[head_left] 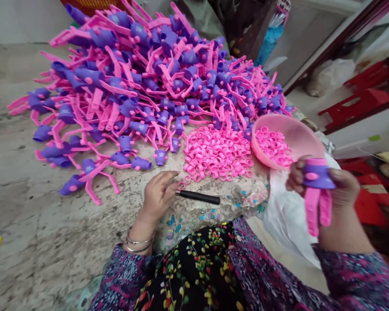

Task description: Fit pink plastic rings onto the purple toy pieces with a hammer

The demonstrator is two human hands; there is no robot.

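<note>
My right hand [343, 190] is raised at the right, closed around a purple and pink plastic piece [317, 175]. The piece has a purple cup-shaped body, a pink band at its top and two pink legs hanging down. Low on the table, my left hand [157, 196] rests with bent fingers, thumb and fingertips apart. Its fingertips are beside a loose pink ring [181, 185] and the end of a black-handled tool [199, 197]; the tool's head is hidden. Just beyond lies a heap of small pink rings [217, 153].
A large pile of purple and pink pieces [142, 82] covers the far side of the worn table [29, 185]. A pink bowl [303, 136] with more rings stands at the right, above a white plastic bag [283, 211]. Red crates [359, 106] are farther right.
</note>
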